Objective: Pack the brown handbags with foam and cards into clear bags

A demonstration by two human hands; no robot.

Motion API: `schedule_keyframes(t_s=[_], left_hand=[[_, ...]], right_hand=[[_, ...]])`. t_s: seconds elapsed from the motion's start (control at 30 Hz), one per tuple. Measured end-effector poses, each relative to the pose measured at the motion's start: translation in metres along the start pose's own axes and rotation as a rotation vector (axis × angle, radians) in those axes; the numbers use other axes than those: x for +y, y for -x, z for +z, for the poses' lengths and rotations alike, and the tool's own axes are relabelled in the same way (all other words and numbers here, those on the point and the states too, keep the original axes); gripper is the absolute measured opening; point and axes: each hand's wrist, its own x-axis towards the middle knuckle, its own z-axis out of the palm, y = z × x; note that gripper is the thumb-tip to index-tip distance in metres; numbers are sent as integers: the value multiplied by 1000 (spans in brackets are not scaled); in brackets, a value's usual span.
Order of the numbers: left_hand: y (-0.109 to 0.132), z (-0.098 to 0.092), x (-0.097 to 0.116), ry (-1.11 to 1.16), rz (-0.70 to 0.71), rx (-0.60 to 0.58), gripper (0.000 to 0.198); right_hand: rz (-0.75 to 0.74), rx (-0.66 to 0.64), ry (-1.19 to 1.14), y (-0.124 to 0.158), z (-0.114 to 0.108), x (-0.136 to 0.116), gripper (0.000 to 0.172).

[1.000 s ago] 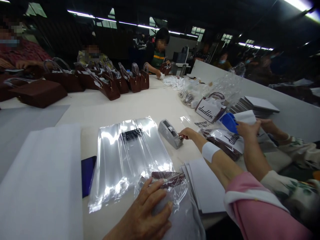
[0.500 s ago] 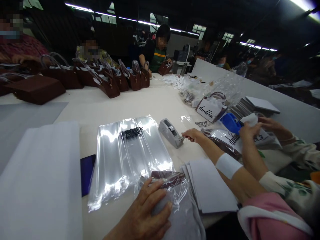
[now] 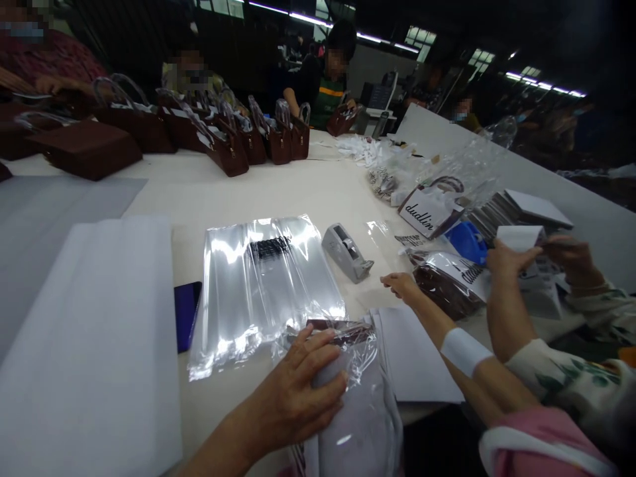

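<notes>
- Head view, against half a second ago: my right hand (image 3: 402,286) was at the near end of the dispenser (image 3: 346,252). Now it has drawn back toward me and sits just right of and nearer than the dispenser, no longer touching it.
- My left hand (image 3: 298,391) has not shifted; it still lies flat on the bag (image 3: 368,411) at the near edge of the table.
- The co-worker's hands (image 3: 507,262) on the far right have lifted a white card higher than before.
- Left fingers (image 3: 318,343): spread wide and pressed flat on the clear plastic of the bag, thumb toward the right. A dark brown piece shows inside the bag just past my fingertips.
- Right fingers: loosely together and low over the table. I cannot tell whether they pinch anything; they are too small and dim to read.
- The bag lies near, centre-right, its far end touching the stack of clear sleeves (image 3: 263,285) on its left and the white sheets (image 3: 417,358) on its right.
- My right forearm crosses over those sheets.
- A dark phone (image 3: 187,315) lies left of the sleeves, against a white foam sheet (image 3: 89,344).
- Brown handbags (image 3: 228,139) stand in a row at the far left.
</notes>
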Motion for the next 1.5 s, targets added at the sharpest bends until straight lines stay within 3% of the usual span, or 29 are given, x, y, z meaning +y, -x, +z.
schedule_keyframes(t_s=[0.1, 0.17, 0.27, 0.4, 0.77, 1.0, 1.27, 1.5], left_hand=[[0, 0, 1, -14, -7, 16, 22], [0, 0, 1, -3, 2, 37, 23], [2, 2, -1, 19, 30, 57, 25], [8, 6, -4, 7, 72, 48, 27], [10, 8, -4, -37, 141, 54, 24], [8, 10, -8, -86, 177, 22, 22], [3, 13, -8, -78, 178, 12, 20], [3, 14, -2, -84, 142, -68, 31]], right_hand=[[-106, -91, -92, 48, -18, -22, 20], [-181, -278, -185, 89, -22, -41, 21], [-170, -564, -259, 147, -13, -63, 23], [-106, -673, -259, 185, 10, -66, 23], [-34, -482, -214, 196, 38, -48, 27], [-13, -469, -232, 207, 39, -47, 15], [79, -383, -363, 218, 38, -41, 37], [135, -341, -305, 210, 44, -35, 31]])
